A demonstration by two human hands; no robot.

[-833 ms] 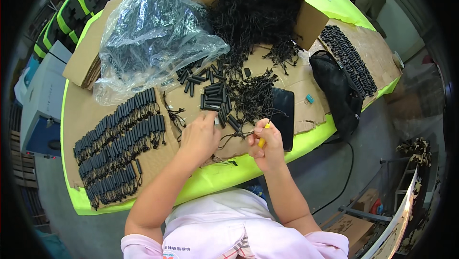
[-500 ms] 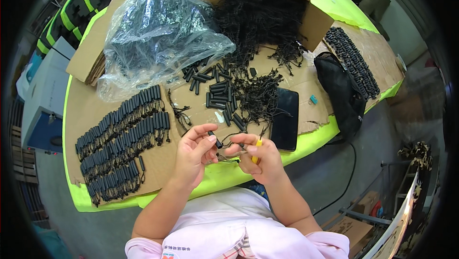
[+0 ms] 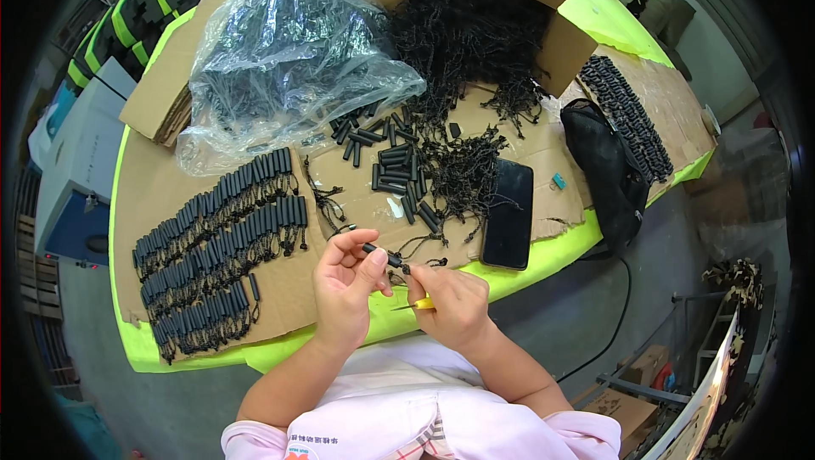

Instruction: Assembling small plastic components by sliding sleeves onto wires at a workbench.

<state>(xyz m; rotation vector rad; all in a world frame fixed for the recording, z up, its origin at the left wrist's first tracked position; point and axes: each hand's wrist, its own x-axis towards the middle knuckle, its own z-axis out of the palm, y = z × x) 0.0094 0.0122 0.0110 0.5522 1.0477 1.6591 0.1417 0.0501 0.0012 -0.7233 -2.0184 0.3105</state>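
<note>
Left hand (image 3: 344, 286) pinching small black tube (image 3: 384, 256) between thumb and fingertips, just above table's near edge. Right hand (image 3: 450, 303) at 3 o'clock of it, fingers curled around yellow tool (image 3: 418, 304). Loose tubes (image 3: 395, 167) at 12, finished rows (image 3: 212, 248) at 9, dark phone (image 3: 509, 214) at 2.

I see bright, even daylight with soft shadows. Fisheye bending darkens my rim. The clear plastic bag (image 3: 289, 61) glares slightly.
</note>
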